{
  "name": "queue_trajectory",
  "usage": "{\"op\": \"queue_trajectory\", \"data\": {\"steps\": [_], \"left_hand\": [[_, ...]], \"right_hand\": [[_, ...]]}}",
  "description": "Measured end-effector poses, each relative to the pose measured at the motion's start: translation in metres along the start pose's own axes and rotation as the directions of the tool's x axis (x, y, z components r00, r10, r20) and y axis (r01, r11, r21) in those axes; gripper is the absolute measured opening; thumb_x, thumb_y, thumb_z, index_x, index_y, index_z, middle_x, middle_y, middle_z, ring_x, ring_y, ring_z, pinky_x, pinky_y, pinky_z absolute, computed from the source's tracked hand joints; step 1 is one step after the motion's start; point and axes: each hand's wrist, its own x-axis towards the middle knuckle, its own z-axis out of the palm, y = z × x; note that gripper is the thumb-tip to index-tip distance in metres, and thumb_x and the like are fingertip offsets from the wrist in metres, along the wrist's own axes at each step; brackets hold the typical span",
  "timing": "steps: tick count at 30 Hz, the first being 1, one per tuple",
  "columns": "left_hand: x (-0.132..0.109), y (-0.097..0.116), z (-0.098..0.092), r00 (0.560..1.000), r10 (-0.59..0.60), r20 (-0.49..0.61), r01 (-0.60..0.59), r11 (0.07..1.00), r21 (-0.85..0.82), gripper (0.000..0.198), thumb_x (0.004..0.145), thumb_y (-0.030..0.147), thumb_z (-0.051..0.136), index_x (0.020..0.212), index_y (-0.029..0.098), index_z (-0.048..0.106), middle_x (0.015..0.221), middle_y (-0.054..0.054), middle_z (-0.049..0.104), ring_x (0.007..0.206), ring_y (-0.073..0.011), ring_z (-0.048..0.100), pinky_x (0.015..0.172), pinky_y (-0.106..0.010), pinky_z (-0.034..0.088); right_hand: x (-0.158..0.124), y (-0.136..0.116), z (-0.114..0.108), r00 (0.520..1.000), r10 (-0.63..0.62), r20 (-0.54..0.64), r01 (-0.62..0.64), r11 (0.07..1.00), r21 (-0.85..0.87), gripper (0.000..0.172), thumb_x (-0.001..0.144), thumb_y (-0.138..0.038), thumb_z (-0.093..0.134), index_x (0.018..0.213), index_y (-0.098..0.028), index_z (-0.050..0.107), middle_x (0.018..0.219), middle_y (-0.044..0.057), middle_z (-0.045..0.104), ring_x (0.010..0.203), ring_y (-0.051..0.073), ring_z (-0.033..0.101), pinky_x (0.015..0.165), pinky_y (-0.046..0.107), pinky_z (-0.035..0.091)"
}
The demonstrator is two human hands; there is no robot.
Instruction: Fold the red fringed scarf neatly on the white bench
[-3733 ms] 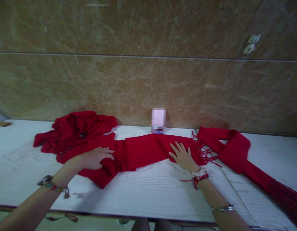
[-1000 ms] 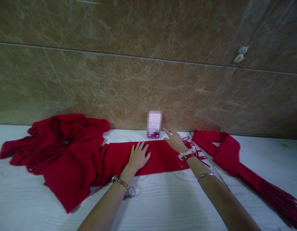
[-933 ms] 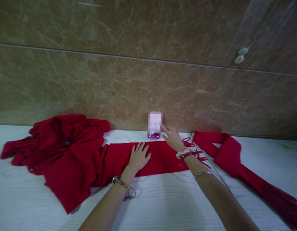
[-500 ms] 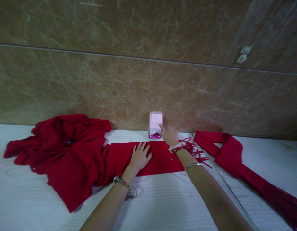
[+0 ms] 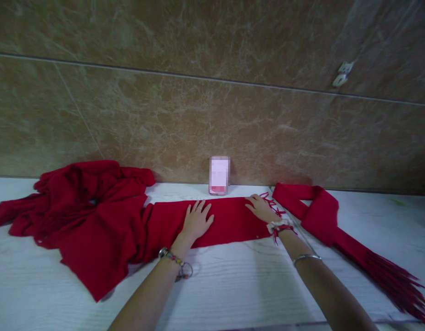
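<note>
A red scarf (image 5: 229, 224) lies flat across the white surface, its fringed end on the right and its other part running into a crumpled red heap (image 5: 105, 230) at the left. Fingers spread, my left hand (image 5: 197, 222) rests flat on the scarf's middle. My right hand (image 5: 262, 209) lies on the scarf beside the fringe, fingers stretched out and holding nothing. Just beyond the scarf, a phone (image 5: 219, 177) leans upright against the wall; its screen is partly blurred out.
A second red fringed scarf (image 5: 322, 216) lies folded on the right, its long tassels reaching toward the lower right. Behind everything rises a brown marble-tiled wall (image 5: 164, 119) with a small white fitting (image 5: 342, 74). A seam crosses the white surface (image 5: 226, 285) at the right.
My right hand has left the phone screen and come down onto the scarf's fringed end. The phone display has changed. My left hand stays on the scarf; the view has shifted slightly.
</note>
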Motion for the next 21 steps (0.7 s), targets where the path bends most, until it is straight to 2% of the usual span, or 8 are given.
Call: {"op": "queue_trajectory", "data": {"steps": [6, 11, 16, 19, 21], "left_hand": [[0.001, -0.003, -0.002, 1.000, 0.004, 0.015, -0.004, 1.000, -0.008, 0.046, 0.089, 0.039, 0.031, 0.130, 0.021, 0.040, 0.140, -0.007, 0.033, 0.129, -0.0233, 0.029, 0.104, -0.045, 0.024], [0.002, -0.006, -0.001, 1.000, 0.014, 0.014, -0.014, 1.000, -0.013, 0.045, 0.088, 0.039, 0.031, 0.129, 0.023, 0.041, 0.140, -0.006, 0.034, 0.129, -0.0223, 0.029, 0.104, -0.044, 0.024], [0.003, -0.006, 0.001, 1.000, 0.011, 0.015, -0.010, 1.000, -0.023, 0.046, 0.088, 0.039, 0.031, 0.130, 0.022, 0.041, 0.140, -0.006, 0.034, 0.129, -0.0236, 0.028, 0.104, -0.045, 0.024], [0.003, -0.006, 0.001, 1.000, 0.010, 0.026, -0.009, 0.999, -0.033, 0.046, 0.089, 0.039, 0.031, 0.130, 0.021, 0.040, 0.141, -0.006, 0.033, 0.129, -0.0236, 0.028, 0.105, -0.045, 0.023], [0.003, -0.006, 0.000, 1.000, 0.009, 0.030, -0.008, 0.999, -0.038, 0.046, 0.089, 0.039, 0.031, 0.130, 0.021, 0.040, 0.140, -0.007, 0.033, 0.129, -0.0235, 0.028, 0.105, -0.045, 0.023]], "right_hand": [[0.018, 0.022, -0.004, 0.997, -0.045, 0.066, 0.045, 0.999, 0.006, 0.039, 0.086, -0.029, 0.043, 0.122, -0.016, 0.047, 0.124, 0.015, 0.046, 0.112, 0.022, 0.046, 0.089, 0.034, 0.039], [0.027, 0.021, -0.014, 0.986, -0.061, 0.153, 0.060, 0.998, 0.011, 0.030, 0.081, -0.031, 0.052, 0.108, -0.018, 0.056, 0.107, 0.012, 0.058, 0.101, 0.024, 0.053, 0.083, 0.037, 0.041], [0.033, 0.016, -0.033, 0.978, -0.080, 0.192, 0.070, 0.996, 0.058, 0.023, 0.077, -0.028, 0.055, 0.095, -0.013, 0.060, 0.101, 0.014, 0.060, 0.093, 0.023, 0.055, 0.078, 0.032, 0.041], [0.029, 0.017, -0.050, 0.976, -0.107, 0.190, 0.089, 0.991, 0.100, 0.023, 0.077, -0.026, 0.053, 0.095, -0.013, 0.058, 0.095, 0.009, 0.062, 0.086, 0.019, 0.056, 0.076, 0.029, 0.041], [0.024, 0.019, -0.063, 0.969, -0.149, 0.199, 0.112, 0.976, 0.186, 0.024, 0.074, -0.028, 0.053, 0.093, -0.013, 0.058, 0.090, 0.007, 0.062, 0.082, 0.018, 0.056, 0.074, 0.028, 0.041]]}}
